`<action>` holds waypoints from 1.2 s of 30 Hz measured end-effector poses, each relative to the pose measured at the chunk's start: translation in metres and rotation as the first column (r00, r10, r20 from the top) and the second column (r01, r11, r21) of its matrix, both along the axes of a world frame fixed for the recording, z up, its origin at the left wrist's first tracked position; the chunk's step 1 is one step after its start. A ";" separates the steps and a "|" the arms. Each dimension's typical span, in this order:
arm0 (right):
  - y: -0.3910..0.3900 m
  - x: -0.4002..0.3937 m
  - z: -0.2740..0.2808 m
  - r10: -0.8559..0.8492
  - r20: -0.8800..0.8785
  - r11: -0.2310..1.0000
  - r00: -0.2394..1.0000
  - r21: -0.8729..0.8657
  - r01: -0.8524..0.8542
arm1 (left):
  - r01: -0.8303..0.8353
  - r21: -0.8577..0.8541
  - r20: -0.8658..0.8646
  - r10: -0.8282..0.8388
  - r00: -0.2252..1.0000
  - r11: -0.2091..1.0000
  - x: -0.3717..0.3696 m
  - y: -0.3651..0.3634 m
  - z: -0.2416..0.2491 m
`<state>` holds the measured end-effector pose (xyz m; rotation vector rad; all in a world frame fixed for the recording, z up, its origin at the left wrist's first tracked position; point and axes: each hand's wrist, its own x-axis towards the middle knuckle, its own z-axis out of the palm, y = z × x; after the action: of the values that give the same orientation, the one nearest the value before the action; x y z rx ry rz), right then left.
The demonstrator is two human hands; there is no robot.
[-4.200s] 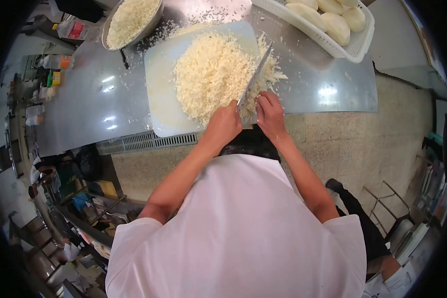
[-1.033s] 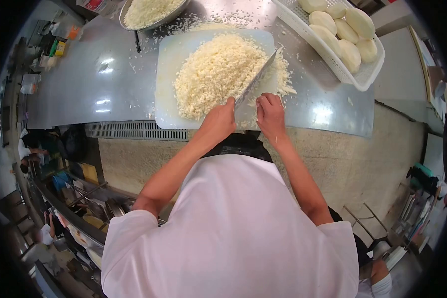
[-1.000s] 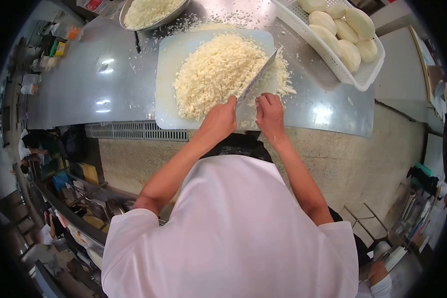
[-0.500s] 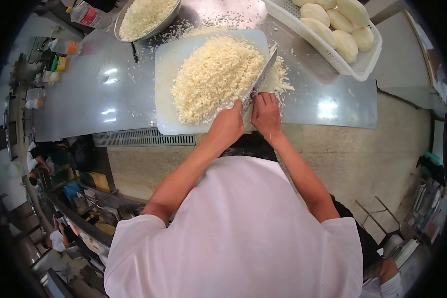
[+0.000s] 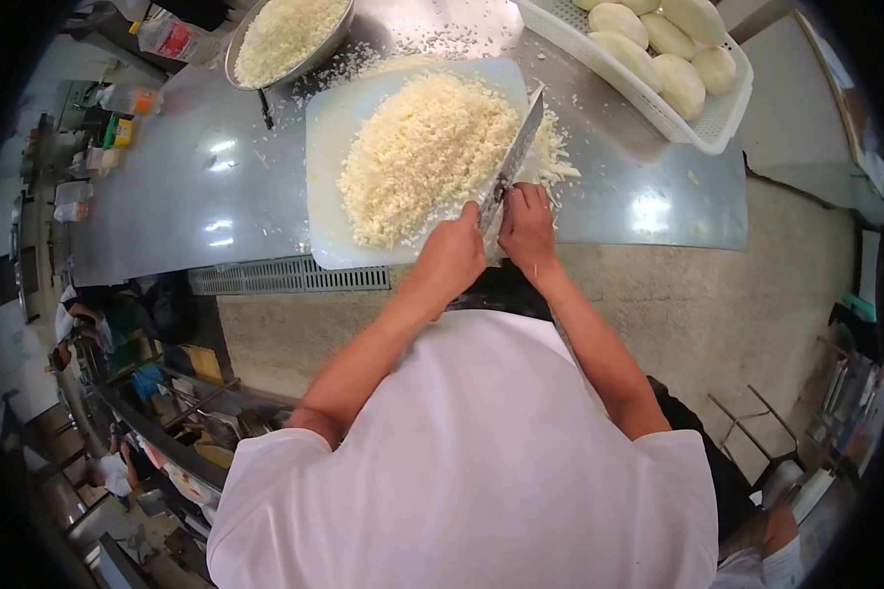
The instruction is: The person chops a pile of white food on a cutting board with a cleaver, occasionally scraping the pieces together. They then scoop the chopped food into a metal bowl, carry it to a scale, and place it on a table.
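Just ahead of left hand (image 5: 454, 252) gripping knife (image 5: 523, 142): chopped heap (image 5: 427, 152); right hand (image 5: 528, 228) curled, hold unclear.

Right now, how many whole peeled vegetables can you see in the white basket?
8 whole vegetables, all in the white basket: five nearer the person, three at the picture's top edge. More may be hidden beneath or out of frame.

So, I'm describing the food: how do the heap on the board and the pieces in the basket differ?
The heap is small chopped bits; the pieces are large, smooth and rounded. The heap sits on a cutting board, the pieces in a white basket. Both are pale.
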<state>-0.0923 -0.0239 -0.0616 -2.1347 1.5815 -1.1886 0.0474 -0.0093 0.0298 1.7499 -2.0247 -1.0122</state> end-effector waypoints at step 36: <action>0.009 -0.012 -0.001 0.090 0.010 0.996 0.996 -0.001 -0.090 | 0.028 -0.002 0.041 -0.028 0.999 1.000 0.001 0.004 -0.005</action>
<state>-0.1043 -0.0147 -0.0625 -2.1720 1.4650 -1.1691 0.0482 -0.0049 0.0245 1.7593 -2.0801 -0.9897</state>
